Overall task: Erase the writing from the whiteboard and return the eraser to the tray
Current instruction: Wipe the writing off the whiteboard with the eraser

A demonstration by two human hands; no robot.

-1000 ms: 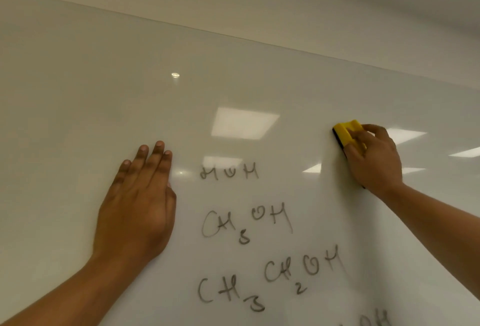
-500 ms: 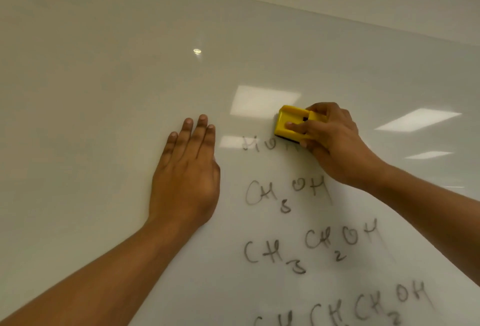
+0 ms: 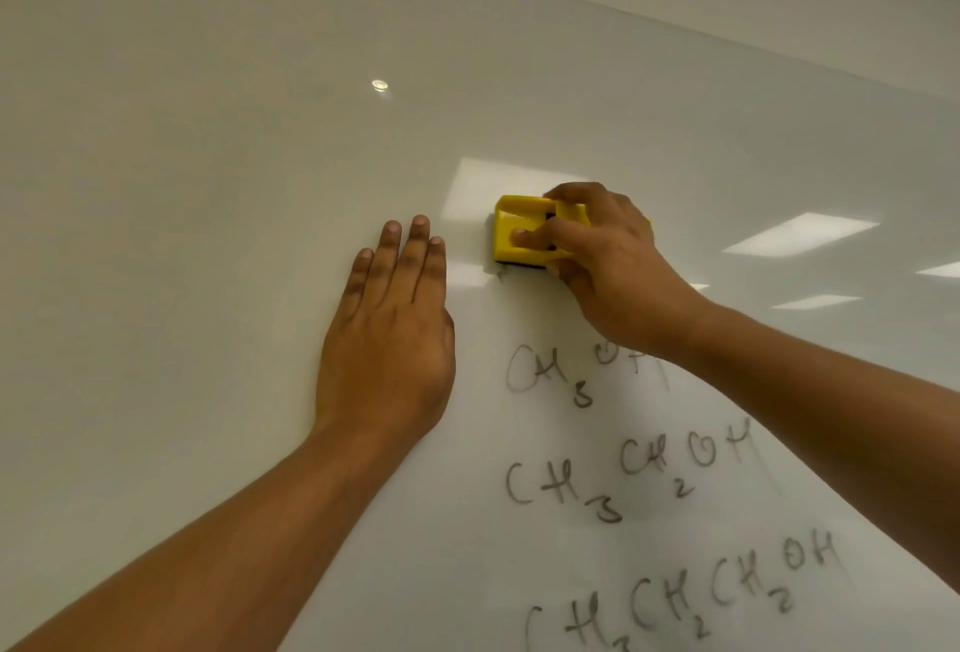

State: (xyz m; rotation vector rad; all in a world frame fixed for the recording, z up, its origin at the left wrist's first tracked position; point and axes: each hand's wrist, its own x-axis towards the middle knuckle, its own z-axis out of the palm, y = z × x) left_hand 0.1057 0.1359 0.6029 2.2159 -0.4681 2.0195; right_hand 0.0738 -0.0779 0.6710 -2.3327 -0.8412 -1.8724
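Note:
The glossy whiteboard (image 3: 208, 183) fills the view. My right hand (image 3: 608, 266) grips a yellow eraser (image 3: 511, 235) and presses its dark pad flat against the board, just above the handwriting. Three rows of grey chemical formulas (image 3: 623, 469) run down the board below the eraser; my right forearm crosses the end of the top row. My left hand (image 3: 389, 334) lies flat on the board with its fingers together, just left of the eraser and apart from it. The tray is out of view.
The board's top edge (image 3: 675, 32) runs diagonally across the upper right, with plain wall above it. Ceiling lights are reflected in the board at right (image 3: 800, 233). A small round bright spot (image 3: 380, 85) shows on the board's upper middle.
My right hand has swept the eraser from the right to the left across the topmost line of writing, which is now wiped away but for a faint trace. My left hand has stayed flat.

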